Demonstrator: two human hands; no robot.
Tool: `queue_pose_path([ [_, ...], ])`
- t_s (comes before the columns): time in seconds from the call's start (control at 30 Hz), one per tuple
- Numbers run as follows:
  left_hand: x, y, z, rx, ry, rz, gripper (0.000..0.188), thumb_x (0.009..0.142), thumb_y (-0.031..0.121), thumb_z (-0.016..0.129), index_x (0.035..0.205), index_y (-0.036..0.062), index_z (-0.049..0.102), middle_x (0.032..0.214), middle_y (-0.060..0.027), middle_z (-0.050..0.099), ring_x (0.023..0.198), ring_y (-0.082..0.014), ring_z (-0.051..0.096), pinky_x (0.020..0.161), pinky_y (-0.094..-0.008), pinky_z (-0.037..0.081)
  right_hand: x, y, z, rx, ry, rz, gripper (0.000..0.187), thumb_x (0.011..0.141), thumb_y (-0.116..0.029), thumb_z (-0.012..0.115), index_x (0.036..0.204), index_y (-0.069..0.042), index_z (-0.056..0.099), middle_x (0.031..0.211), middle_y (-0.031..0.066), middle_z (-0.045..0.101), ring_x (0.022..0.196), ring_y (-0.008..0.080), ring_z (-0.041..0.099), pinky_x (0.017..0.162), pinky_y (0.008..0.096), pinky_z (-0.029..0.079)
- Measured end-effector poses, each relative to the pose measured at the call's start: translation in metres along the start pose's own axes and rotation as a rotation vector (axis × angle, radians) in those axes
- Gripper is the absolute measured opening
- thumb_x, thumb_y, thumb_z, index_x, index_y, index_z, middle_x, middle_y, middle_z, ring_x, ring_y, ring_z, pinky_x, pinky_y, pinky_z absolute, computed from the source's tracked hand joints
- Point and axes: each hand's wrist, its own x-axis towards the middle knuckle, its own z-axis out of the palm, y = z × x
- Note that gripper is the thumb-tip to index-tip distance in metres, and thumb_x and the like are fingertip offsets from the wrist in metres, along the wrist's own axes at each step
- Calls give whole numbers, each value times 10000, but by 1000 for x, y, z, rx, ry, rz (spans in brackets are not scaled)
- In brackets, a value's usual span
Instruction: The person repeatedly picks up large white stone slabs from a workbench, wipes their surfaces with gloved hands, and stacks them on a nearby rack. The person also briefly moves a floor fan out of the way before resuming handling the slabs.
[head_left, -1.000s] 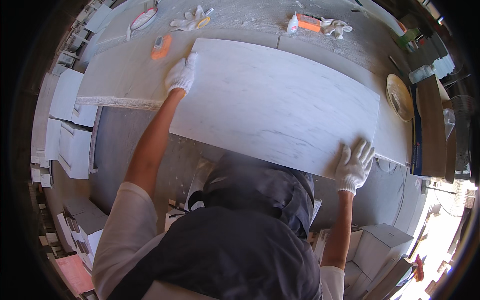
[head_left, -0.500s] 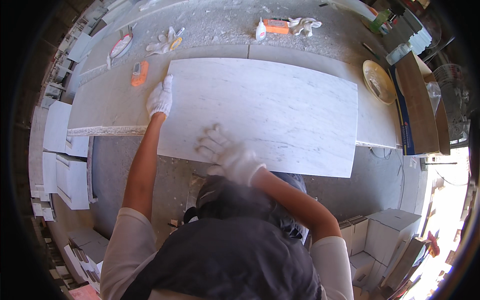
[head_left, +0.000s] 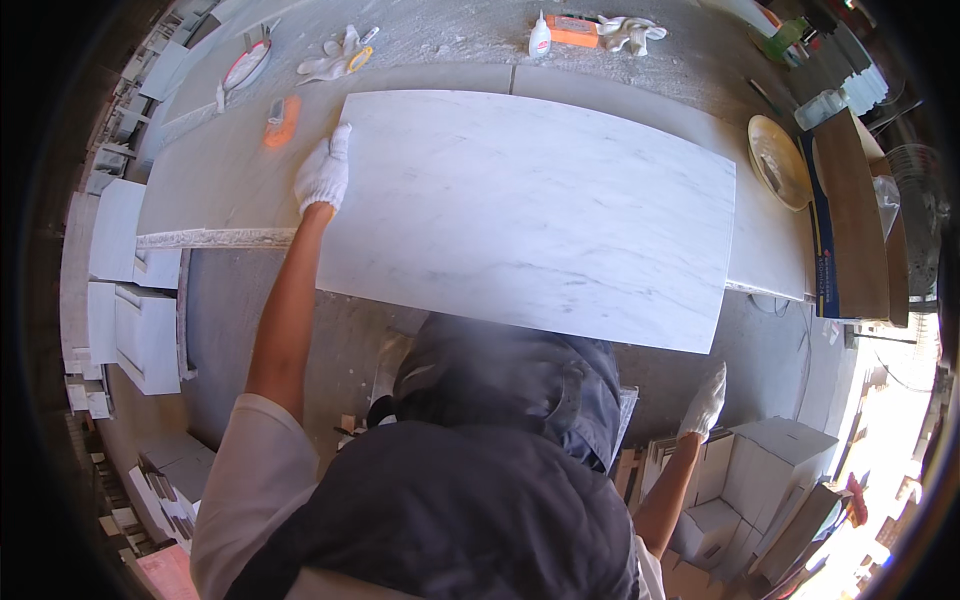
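Although our left hand (head_left: 323, 172) touches the left edge of the marble slab (head_left: 540, 215) — grip unclear — our right hand (head_left: 706, 402) is free, fingers straight; the slab, overhanging the stone benchtop (head_left: 220, 195), looks heavy, rigid, chip-prone, best held by opposite edges.

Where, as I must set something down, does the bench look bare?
The bench looks bare left of the left hand, nearer than the orange object; a smaller patch lies between the white slab and cardboard box. Crowded: the far side, with white bottle, orange box and gloves.
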Motion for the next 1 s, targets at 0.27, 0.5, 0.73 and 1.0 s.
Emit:
queue_pose_path([
  [0.27,2,-1,1,43,26,4,809,944,742,227,1163,94,659,1189,-215,660,1107,-432,614,932,-520,472,1,55,55,-44,-230,-186,705,1032,-542,409,1555,-87,279,1556,175,334,1328,337,489,1029,456,494],
  [0.5,-1,1,-1,35,11,-18,804,944,744,227,1098,87,666,1131,-221,679,1055,-433,637,887,-537,487,27,4,42,-155,-60,-267,749,924,-367,623,1517,-47,295,1418,228,471,1224,408,549,983,494,495],
  [0.73,-6,9,-10,77,-34,-41,808,946,741,219,1082,78,662,1109,-226,686,1040,-425,645,882,-530,491,-11,-67,50,-628,-5,-336,838,811,-232,748,1478,13,303,1343,305,522,1178,478,562,955,494,489],
  [1.0,-4,1,-5,-52,-116,-29,818,959,719,238,1142,46,663,1167,-229,668,1107,-418,617,946,-501,463,18,-62,29,-687,-13,-354,693,982,-254,534,1533,44,238,1569,254,319,1419,373,387,1166,402,344],
])
